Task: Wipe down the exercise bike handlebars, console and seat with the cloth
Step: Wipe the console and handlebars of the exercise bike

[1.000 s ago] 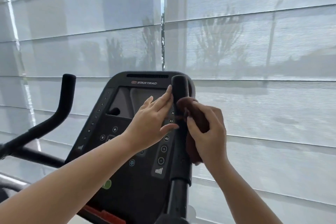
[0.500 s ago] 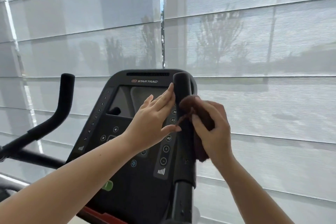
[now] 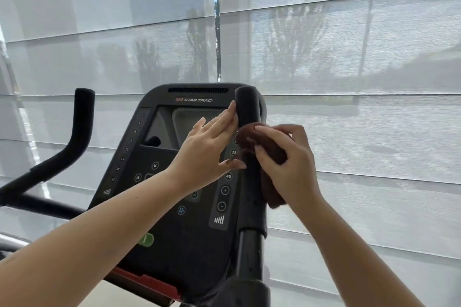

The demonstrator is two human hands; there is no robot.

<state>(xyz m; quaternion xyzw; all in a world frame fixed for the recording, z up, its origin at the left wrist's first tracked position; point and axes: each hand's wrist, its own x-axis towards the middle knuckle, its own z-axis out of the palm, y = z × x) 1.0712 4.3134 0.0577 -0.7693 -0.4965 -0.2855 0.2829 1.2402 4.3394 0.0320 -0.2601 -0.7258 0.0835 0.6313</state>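
A black exercise bike console [image 3: 174, 219] with a grey screen and round buttons fills the lower middle. The right handlebar grip [image 3: 247, 109] stands upright just in front of it. My right hand [image 3: 289, 164] holds a dark brown cloth [image 3: 269, 147] wrapped against the right side of this grip. My left hand [image 3: 207, 154] lies with straight fingers against the grip's left side, thumb pointing at the bar. The left handlebar [image 3: 79, 127] curves up at the left. The seat is out of view.
White translucent window blinds [image 3: 349, 57] cover the whole wall behind the bike, with trees showing faintly through. A red part [image 3: 147, 281] sits under the console's lower edge. The handlebar post [image 3: 249, 257] runs down to the bottom edge.
My right hand with the cloth has shifted a little up the right grip. My left hand stays flat against the grip's left side. The view has drifted slightly.
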